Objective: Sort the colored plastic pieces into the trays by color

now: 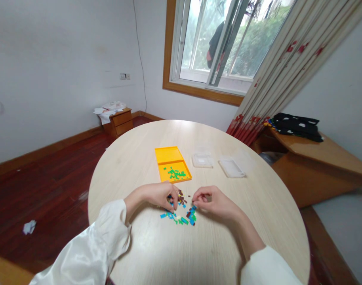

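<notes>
Small blue, green, brown and yellow pieces [183,220] lie in a loose pile on the round table. At the pile's left side is my left hand [166,195], its fingers curled down in a pinch over the pieces; whatever is between the fingertips is too small to name. My right hand [209,199] is just right of the pile, thumb and forefinger pressed together near the blue and brown pieces, with its fingertip contents too small to make out. Beyond my left hand sits an open yellow case [169,155] with green pieces [175,173] in its near half.
Two clear plastic boxes [202,160] [232,168] stand on the far right part of the table [139,150]. A small wooden cabinet [121,121] with papers is at the back left. A tilted wooden desk [323,158] holding black cloth [298,126] stands at the right.
</notes>
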Action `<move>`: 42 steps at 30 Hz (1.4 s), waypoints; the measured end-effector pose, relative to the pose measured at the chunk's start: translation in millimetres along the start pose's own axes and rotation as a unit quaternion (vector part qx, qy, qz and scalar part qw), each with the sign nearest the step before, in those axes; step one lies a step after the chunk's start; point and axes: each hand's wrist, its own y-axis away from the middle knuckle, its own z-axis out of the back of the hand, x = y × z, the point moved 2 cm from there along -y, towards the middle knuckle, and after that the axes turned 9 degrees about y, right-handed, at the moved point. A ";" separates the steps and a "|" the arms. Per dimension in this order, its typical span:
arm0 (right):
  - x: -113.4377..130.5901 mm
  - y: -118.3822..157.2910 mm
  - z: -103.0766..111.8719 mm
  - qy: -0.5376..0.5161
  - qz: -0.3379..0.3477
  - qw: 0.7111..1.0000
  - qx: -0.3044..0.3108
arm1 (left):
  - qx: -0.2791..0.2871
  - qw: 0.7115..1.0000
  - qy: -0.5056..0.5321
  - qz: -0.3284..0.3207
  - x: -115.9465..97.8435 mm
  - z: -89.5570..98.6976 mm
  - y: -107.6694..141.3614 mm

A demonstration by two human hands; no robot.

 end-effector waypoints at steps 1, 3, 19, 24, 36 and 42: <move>0.6 3.7 0.2 0.006 -0.006 0.999 0.041 | 0.002 1.000 -0.012 0.005 0.9 -0.8 0.0; 0.7 7.9 -1.1 0.018 -0.010 0.995 0.101 | 0.006 0.999 -0.038 0.013 1.2 -2.4 0.1; -4.0 5.9 -5.9 0.083 0.002 0.980 0.179 | 0.009 0.998 -0.052 0.022 -8.1 -7.3 -2.2; -7.3 4.5 -7.7 0.088 0.008 0.980 0.179 | 0.002 0.998 -0.061 0.025 -10.9 -7.9 -3.0; -5.6 3.3 -8.4 0.082 0.032 0.979 0.186 | -0.051 0.997 0.022 0.058 -5.2 2.8 0.4; -5.8 3.4 -9.1 0.069 0.021 0.981 0.182 | -0.177 0.981 0.022 0.070 -0.5 11.4 2.0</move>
